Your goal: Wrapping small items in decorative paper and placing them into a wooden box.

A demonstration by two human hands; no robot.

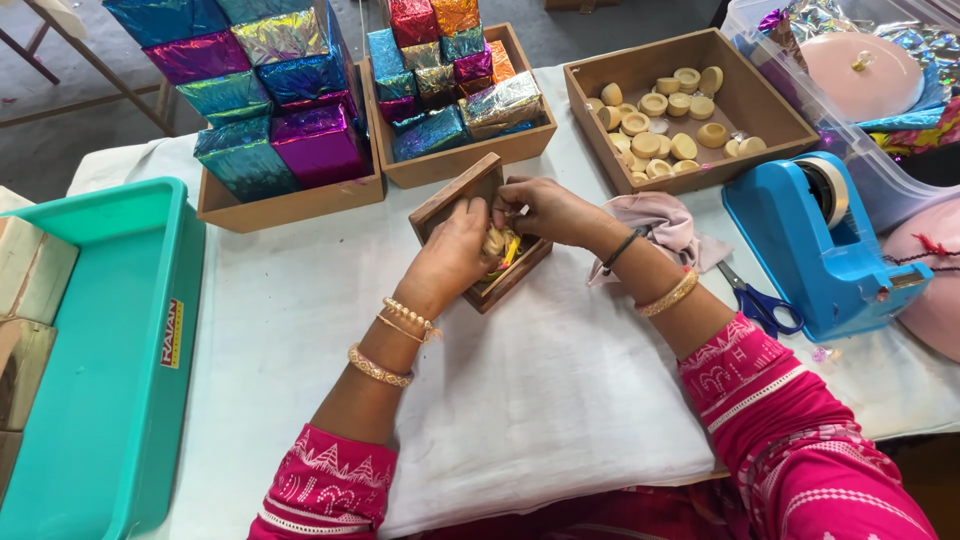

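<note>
A small open wooden box (522,270) with its lid (455,195) raised sits on the white cloth in the middle of the table. My left hand (452,258) reaches into the box and covers most of what lies in it. My right hand (545,210) comes in from the right, fingertips pinching at a pale round piece with yellow and red bits (503,247) inside the box. Both hands touch the contents; what exactly each grips is hidden.
Wooden trays hold shiny foil-wrapped boxes (290,110), smaller foil-wrapped boxes (450,85) and pale round clay cups (655,120). A blue tape dispenser (815,245), blue-handled scissors (760,303) and a pink cloth (660,220) lie right. A teal tub (100,350) stands left.
</note>
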